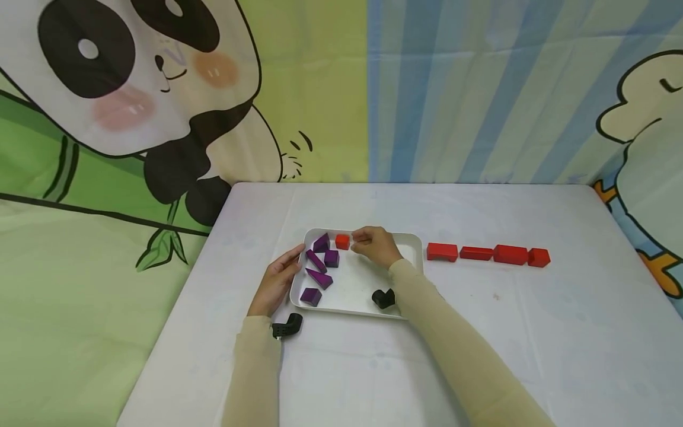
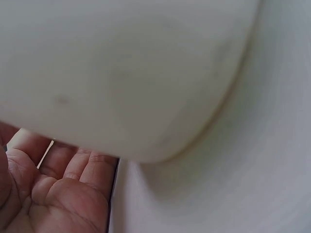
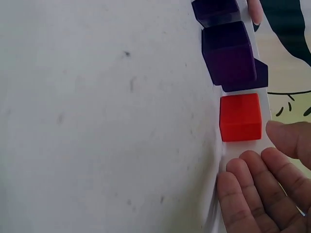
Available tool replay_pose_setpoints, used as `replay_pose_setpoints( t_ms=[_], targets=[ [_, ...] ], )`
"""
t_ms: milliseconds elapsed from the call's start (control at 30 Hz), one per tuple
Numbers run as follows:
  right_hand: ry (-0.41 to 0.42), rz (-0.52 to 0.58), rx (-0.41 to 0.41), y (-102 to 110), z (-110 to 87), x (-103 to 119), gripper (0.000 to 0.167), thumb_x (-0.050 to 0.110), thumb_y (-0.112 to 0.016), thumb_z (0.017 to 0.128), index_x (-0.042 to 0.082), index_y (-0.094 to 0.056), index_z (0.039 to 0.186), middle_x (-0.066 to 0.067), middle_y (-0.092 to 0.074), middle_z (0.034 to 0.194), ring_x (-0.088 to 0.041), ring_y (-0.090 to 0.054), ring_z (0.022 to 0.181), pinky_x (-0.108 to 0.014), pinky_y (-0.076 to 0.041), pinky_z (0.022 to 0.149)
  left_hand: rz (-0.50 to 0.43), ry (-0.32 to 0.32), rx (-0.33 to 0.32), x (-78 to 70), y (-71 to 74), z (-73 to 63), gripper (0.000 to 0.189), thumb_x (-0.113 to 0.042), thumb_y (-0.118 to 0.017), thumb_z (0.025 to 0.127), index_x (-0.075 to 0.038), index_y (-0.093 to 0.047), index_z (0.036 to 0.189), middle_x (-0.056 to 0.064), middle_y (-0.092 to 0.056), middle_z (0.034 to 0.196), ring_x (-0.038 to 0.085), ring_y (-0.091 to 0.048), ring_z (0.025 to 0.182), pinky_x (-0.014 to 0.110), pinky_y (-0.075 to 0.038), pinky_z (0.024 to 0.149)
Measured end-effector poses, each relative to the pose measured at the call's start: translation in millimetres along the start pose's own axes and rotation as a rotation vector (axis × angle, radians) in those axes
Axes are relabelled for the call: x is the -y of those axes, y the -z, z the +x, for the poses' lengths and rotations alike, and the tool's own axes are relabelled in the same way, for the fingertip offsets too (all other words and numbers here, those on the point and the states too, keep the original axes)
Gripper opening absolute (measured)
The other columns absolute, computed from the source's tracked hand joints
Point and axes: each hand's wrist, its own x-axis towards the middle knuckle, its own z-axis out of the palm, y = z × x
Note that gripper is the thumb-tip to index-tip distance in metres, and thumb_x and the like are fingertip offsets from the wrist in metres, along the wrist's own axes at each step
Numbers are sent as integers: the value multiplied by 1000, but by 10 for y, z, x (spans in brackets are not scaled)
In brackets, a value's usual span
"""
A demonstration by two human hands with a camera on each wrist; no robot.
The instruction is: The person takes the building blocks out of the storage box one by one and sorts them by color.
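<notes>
A white tray lies on the table with several purple blocks along its left side. One red block sits near its back edge. My left hand rests against the tray's left side, fingers fairly straight; in the left wrist view the tray wall partly covers the fingertips. Over the back of the tray, my right hand is just right of the red block. The right wrist view shows its fingers extended and apart from that block, holding nothing.
To the right of the tray, several red blocks form a row on the white table. A printed curtain with a panda hangs behind the table. Black wrist cameras sit on both forearms.
</notes>
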Motion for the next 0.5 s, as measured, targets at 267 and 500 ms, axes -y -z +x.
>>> replay_pose_setpoints(
  t_ms=[267, 500],
  targets=[
    [-11, -22, -136, -156, 35, 2, 26, 6, -84, 94, -2, -80, 119, -16, -81, 113, -31, -78, 107, -39, -64, 96, 16, -1, -4, 0, -11, -14, 54, 7, -50, 108, 11, -39, 161, 25, -35, 171, 34, -30, 160, 18, -47, 113],
    [38, -116, -245, -256, 42, 41, 23, 9, -90, 88, 0, -83, 108, -14, -82, 100, -31, -79, 98, -46, -54, 106, 18, -3, -10, -5, -4, -2, 54, 6, -51, 108, 11, -40, 160, 24, -36, 171, 31, -31, 161, 20, -41, 119]
  ],
)
